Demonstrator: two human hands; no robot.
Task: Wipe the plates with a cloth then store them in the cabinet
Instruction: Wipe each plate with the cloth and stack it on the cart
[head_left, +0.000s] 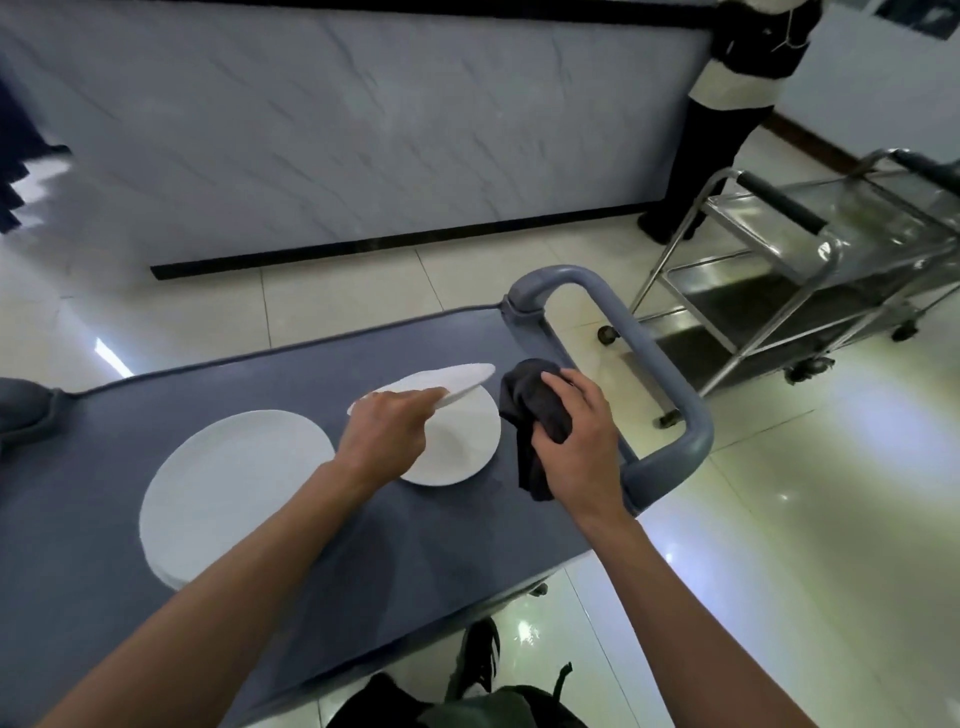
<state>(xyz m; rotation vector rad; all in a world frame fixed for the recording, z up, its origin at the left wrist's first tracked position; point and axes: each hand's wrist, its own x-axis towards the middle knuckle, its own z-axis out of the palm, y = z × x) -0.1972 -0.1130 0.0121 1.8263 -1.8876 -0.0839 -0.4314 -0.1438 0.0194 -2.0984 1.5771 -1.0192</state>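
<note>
A white plate is held tilted in the left hand, above a second plate on the grey cart. A dark cloth is clutched in the right hand, just beside them.

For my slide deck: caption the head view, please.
Left hand lifts a white plate off another on a grey cart; right hand grips a dark cloth.

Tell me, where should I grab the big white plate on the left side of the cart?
Grab the big plate by its near rim, coming from your side. It lies flat atop a stack, so slip fingers under the edge, thumb on top.
</note>
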